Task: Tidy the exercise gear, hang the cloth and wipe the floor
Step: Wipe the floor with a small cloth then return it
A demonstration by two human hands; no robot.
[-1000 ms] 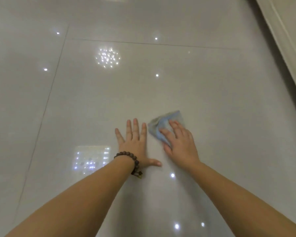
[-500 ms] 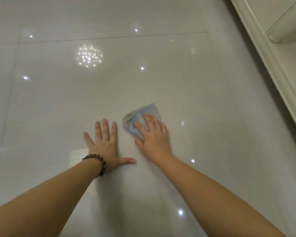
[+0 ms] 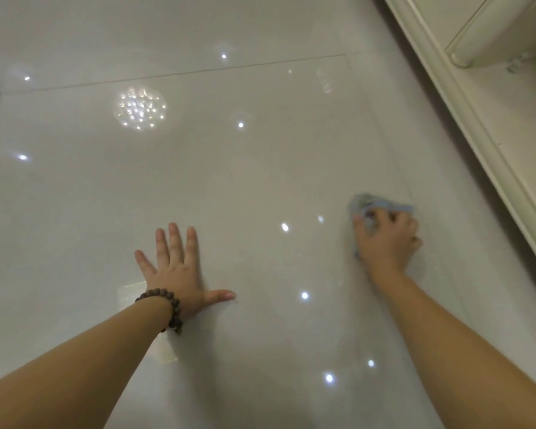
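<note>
While our left hand [image 3: 180,272] lies flat on the glossy white floor tile [image 3: 260,168], fingers straight and spread, thumb out to the right, it holds nothing. Dark wooden bead bracelet [image 3: 171,311] on that wrist. Our right hand [image 3: 387,239] is well apart from it, over toward the cream baseboard moulding [image 3: 464,125] at the right. Its fingers are curled over a bunched pale blue cloth [image 3: 375,204] and press it onto the tile. Most of the cloth sits under the palm and fingers; a crumpled edge sticks out past the fingertips on the far side, and a small bit shows at the thumb side. Cloth blurred, folds unclear. Ceiling light reflections [image 3: 140,108] dot the tile
</note>
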